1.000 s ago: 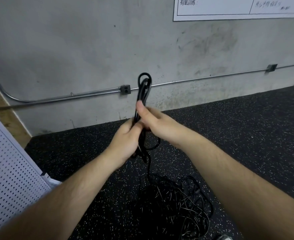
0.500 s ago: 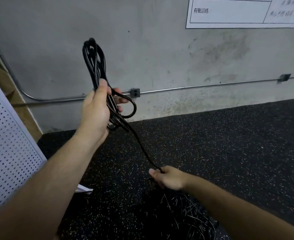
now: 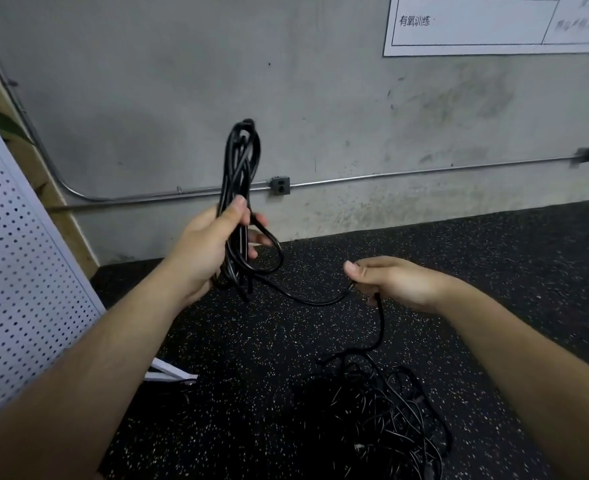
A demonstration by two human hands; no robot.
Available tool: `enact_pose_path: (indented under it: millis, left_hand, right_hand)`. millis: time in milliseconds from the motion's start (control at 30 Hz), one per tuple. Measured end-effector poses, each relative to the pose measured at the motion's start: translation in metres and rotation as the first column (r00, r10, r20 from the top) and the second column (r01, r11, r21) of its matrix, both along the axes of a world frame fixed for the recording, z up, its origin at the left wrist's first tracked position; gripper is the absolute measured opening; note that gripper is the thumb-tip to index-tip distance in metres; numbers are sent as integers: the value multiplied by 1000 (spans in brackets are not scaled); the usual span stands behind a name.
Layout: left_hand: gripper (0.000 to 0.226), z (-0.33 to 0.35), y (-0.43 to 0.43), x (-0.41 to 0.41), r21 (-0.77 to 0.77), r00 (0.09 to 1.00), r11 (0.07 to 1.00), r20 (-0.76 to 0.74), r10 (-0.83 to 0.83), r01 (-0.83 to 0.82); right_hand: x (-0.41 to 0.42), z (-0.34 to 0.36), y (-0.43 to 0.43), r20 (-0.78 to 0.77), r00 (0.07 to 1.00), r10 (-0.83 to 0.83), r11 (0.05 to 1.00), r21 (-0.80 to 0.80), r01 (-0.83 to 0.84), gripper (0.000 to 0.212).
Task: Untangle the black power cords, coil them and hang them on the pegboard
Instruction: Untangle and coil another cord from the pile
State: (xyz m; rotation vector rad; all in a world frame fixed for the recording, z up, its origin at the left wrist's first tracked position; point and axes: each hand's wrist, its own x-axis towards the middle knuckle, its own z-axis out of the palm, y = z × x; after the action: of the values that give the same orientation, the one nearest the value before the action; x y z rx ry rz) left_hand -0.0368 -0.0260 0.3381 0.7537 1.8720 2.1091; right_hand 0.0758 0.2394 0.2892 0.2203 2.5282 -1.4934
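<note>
Nearest on the black speckled rubber floor (image 3: 493,271) lies a tangled heap of thin black power cords (image 3: 372,420), loose loops crossing one another, just below the person's right forearm. One strand (image 3: 380,327) climbs out of that heap straight up into the right hand (image 3: 393,282), which is held low and to the right, fingers curled round the cord and the thumb laid on top of it. From that hand the same cord sags in a shallow curve across to the left hand (image 3: 210,247), which is held higher and well apart from the right one. The left hand grips a long bundle of coiled black cord (image 3: 241,168), thumb pressed across the loops; the coil stands upright above the fist, and a few loops hang below it. To the left a white perforated metal pegboard (image 3: 19,271) leans steeply, with its white foot (image 3: 168,370) on the floor; I see no cord on the part that shows. Behind it runs a wooden strip (image 3: 61,202). Farthest off is the stained grey concrete wall (image 3: 182,81), with a thin metal conduit pipe (image 3: 424,173), a small grey junction box (image 3: 280,186) and a white printed sheet (image 3: 476,26) at the top right.
</note>
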Motion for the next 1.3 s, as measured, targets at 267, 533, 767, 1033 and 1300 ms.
enact_pose_path:
  millis: [267, 533, 767, 1033, 1300]
  left_hand:
    - [29, -29, 14, 9, -456, 946, 883, -222, -238, 115]
    - [25, -57, 52, 23, -469, 910, 882, -387, -150, -54]
    - [29, -56, 60, 28, -327, 883, 931, -469, -12, -161]
    - [28, -62, 64, 31, -334, 883, 938, -462, -80, -90]
    - [33, -65, 65, 32, -436, 861, 897, -479, -171, -65]
  right_hand:
    - [-18, 28, -11, 10, 918, -395, 864, -335, 376, 35]
    - [-10, 65, -23, 131, 938, -322, 161, -968, 190, 26]
    - [-3, 77, -18, -45, 960, -275, 617, -774, 140, 16]
    - [-1, 84, -24, -93, 921, -378, 597, -785, 166, 16]
    - [-2, 88, -34, -190, 905, -381, 773, -602, 199, 34]
